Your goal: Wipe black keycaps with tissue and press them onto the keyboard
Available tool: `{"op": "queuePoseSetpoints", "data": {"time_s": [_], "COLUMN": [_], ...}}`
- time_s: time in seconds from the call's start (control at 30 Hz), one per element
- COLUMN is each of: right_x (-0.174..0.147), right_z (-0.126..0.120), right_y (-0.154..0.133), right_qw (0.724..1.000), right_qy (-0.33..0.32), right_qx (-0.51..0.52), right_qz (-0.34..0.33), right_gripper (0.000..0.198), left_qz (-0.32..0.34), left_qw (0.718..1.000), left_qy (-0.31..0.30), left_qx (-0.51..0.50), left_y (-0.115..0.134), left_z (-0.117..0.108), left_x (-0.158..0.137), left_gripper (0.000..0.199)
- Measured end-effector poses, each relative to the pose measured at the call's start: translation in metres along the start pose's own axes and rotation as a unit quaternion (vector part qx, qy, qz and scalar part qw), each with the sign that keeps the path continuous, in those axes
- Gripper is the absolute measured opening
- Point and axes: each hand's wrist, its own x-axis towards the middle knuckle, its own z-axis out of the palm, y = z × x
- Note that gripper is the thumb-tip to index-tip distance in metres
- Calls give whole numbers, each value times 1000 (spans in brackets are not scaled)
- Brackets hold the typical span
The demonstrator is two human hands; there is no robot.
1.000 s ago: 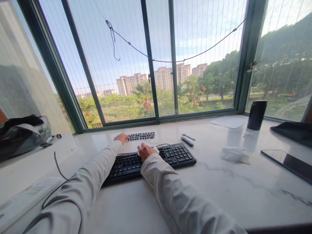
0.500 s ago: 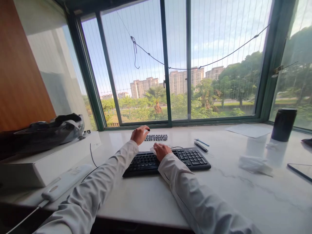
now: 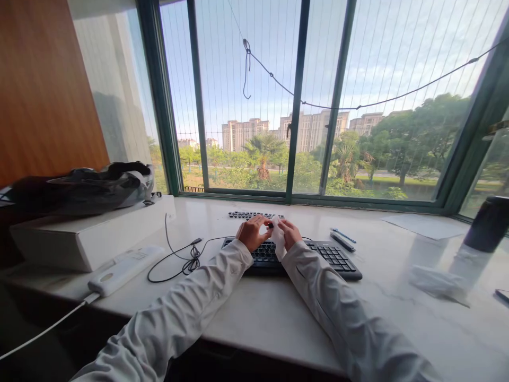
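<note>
Over the keyboard (image 3: 336, 258), my left hand (image 3: 250, 233) is pinching a keycap (image 3: 271, 225), probably light and stiff, best held by its sides; my right hand (image 3: 290, 234) is gripping a tissue (image 3: 279, 240), likely soft.

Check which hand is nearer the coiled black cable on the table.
Left. The left hand, pinching a small black piece, is to the right of the coiled black cable; the right hand, holding white tissue, is farther right. Neither touches it.
</note>
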Motion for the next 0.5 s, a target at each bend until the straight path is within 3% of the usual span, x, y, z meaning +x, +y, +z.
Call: {"op": "queuePoseSetpoints", "data": {"time_s": [0.13, 0.5], "right_x": [-6, -3], "right_z": [7, -5], "right_y": [-2, -1], "right_qw": [995, 988], "right_qy": [-19, -105], "right_qx": [93, 79], "right_qz": [38, 82], "right_gripper": [47, 44], "left_qz": [-14, 21], "left_qw": [1000, 998], "left_qy": [1, -37], "left_qx": [9, 46], "left_y": [-1, -9], "left_z": [-1, 3], "left_x": [-1, -9], "left_gripper": [14, 33]}}
